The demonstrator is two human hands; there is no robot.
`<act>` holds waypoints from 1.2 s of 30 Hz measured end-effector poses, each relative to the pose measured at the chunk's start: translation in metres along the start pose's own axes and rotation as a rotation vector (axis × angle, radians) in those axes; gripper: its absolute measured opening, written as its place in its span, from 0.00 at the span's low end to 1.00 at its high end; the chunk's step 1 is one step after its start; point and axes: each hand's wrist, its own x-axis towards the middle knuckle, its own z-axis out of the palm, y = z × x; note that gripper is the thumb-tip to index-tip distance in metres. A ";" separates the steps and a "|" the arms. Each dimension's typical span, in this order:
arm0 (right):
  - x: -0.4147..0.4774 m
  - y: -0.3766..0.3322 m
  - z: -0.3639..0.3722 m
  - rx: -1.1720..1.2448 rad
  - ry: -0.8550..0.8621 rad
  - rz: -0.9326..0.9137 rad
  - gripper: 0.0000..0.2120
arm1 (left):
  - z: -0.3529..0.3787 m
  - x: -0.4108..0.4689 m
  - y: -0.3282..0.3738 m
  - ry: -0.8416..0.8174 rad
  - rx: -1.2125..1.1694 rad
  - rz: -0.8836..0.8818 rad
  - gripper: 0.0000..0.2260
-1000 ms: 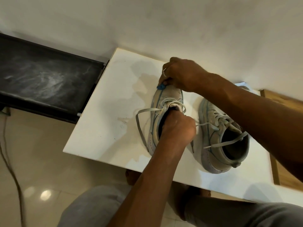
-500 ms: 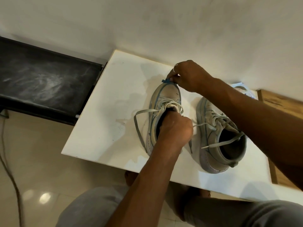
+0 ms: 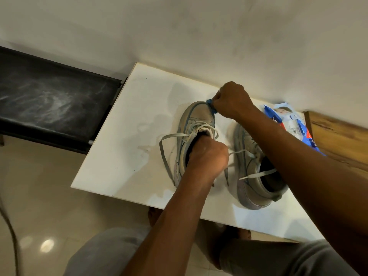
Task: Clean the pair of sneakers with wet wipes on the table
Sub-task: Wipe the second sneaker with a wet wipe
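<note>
Off-white, blue-trimmed lace-up sneaker [image 3: 196,118] lies on the white table [image 3: 127,156], its long axis running from the person to the wall, toe pointing away. The left hand [image 3: 207,156] curls into its opening at the heel end and grips it. The right hand [image 3: 232,101] pinches a crumpled blue wipe [image 3: 211,105] against the toe's right edge.

A dusty black panel [image 3: 49,102] lies left, a wooden board [image 3: 338,134] right.

Off-white sneakers [image 3: 196,116]; blue wipe [image 3: 210,105]; white table [image 3: 135,120].
</note>
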 end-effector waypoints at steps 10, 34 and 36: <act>-0.041 -0.001 -0.013 -0.118 -0.125 0.016 0.09 | 0.002 0.007 -0.006 0.036 -0.390 -0.075 0.14; -0.094 -0.023 -0.013 -0.057 0.000 -0.561 0.09 | -0.052 0.011 -0.053 -0.038 -1.101 -0.222 0.27; -0.096 -0.020 -0.009 -0.046 0.032 -0.548 0.09 | -0.050 0.011 -0.051 -0.023 -1.097 -0.200 0.23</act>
